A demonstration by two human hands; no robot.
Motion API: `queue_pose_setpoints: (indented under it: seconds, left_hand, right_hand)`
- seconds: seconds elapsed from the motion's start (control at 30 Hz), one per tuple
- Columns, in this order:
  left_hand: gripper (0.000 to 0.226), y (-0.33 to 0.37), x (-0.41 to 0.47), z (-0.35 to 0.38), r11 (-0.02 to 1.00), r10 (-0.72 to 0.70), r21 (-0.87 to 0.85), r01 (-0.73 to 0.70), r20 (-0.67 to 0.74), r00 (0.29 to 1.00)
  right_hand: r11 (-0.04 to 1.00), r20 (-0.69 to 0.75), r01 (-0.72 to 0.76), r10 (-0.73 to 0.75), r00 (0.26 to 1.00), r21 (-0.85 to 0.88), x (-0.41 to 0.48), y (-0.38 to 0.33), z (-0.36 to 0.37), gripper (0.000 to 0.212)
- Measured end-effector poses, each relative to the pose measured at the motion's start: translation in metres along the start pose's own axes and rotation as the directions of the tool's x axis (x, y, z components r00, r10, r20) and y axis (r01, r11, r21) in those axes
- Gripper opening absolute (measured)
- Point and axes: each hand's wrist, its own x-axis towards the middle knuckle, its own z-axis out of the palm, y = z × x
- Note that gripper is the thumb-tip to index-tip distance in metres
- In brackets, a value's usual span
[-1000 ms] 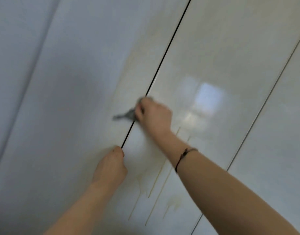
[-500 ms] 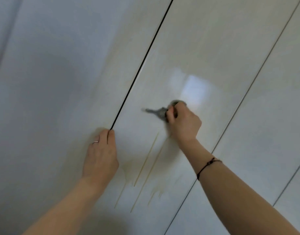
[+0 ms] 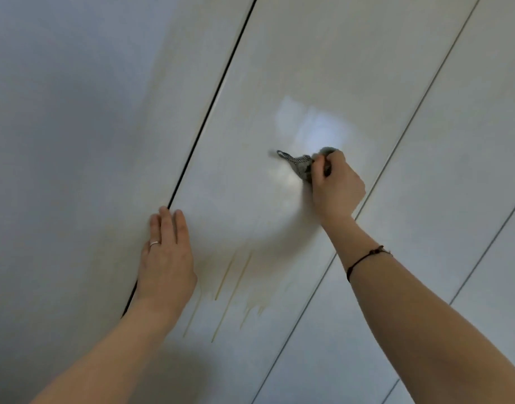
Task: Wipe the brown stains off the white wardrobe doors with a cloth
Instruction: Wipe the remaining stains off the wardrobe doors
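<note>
The right hand [image 3: 336, 185] has its fingers curled tight round a bunched grey cloth [image 3: 300, 166] and presses it against the middle white wardrobe door [image 3: 308, 68], with one loose corner of the cloth sticking out to the left. The left hand [image 3: 166, 258] lies flat with straight fingers, holding nothing, on the door edge beside the dark gap [image 3: 209, 112].

The brown stains [image 3: 235, 287] run as thin drip lines lower down, between the two arms and apart from the cloth. The likely fault is that wiping stays too high and misses these streaks. A wad this small may also only smear them or push fresh runs downward. Fingertips by the gap could get pinched if the door shifts.
</note>
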Motion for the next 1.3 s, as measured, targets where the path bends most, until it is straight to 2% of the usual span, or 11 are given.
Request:
queue_pose_setpoints:
  seconds: [0.1,0.17,0.3,0.37,0.43,0.5,0.6,0.77,0.87,1.07,1.3]
  left_hand:
    - [0.094,0.002,0.001,-0.002,1.0,-0.014,-0.01,0.015,0.025,1.0]
    - [0.094,0.001,0.001,-0.002,1.0,-0.01,-0.016,0.01,0.03,1.0]
    - [0.095,0.001,-0.001,0.003,0.999,-0.019,-0.026,0.019,0.02,1.0]
    - [0.095,0.001,-0.002,0.008,0.999,-0.023,-0.034,0.023,-0.003,1.0]
    - [0.095,0.004,-0.004,0.013,0.999,-0.029,-0.031,0.029,-0.012,1.0]
    - [0.095,0.006,-0.002,0.013,0.999,-0.033,-0.036,0.032,-0.011,0.999]
    - [0.096,0.007,-0.001,0.01,0.998,-0.062,-0.02,0.063,0.029,0.998]
    - [0.103,0.007,0.003,0.006,0.996,-0.076,-0.043,0.078,0.042,0.996]
    - [0.109,-0.001,-0.001,0.011,0.996,-0.054,-0.065,0.056,0.033,0.998]
    - [0.113,-0.014,-0.006,0.025,0.999,0.02,-0.025,-0.02,-0.019,1.0]
    - [0.102,-0.014,-0.004,0.016,1.0,0.017,-0.006,-0.017,-0.002,1.0]
  right_hand:
    - [0.997,0.065,-0.075,0.074,0.995,0.014,-0.059,0.004,-0.001,0.019]
    - [0.984,0.178,0.175,-0.178,0.968,0.035,-0.096,-0.007,0.001,0.024]
    - [0.691,0.171,0.718,-0.72,0.672,0.089,-0.078,-0.017,0.012,0.032]
    - [0.767,0.134,0.642,-0.637,0.759,0.015,-0.034,-0.012,0.014,0.029]
    - [0.939,0.048,0.342,-0.34,0.939,-0.044,0.006,-0.003,0.007,0.024]
    - [0.996,0.009,0.093,-0.093,0.996,-0.001,0.017,0.003,0.001,0.019]
    - [0.999,0.042,-0.014,0.013,0.999,0.042,-0.023,-0.004,0.0,0.02]
    - [0.859,0.183,0.501,-0.512,0.839,0.106,-0.137,-0.048,0.013,0.03]
    - [0.797,0.168,0.585,-0.604,0.779,0.15,-0.114,-0.075,0.019,0.03]
    - [0.983,0.02,0.18,-0.179,0.984,-0.034,0.011,-0.023,0.003,0.027]
    - [0.971,0.079,-0.24,0.237,0.968,0.019,-0.109,0.03,0.0,0.023]
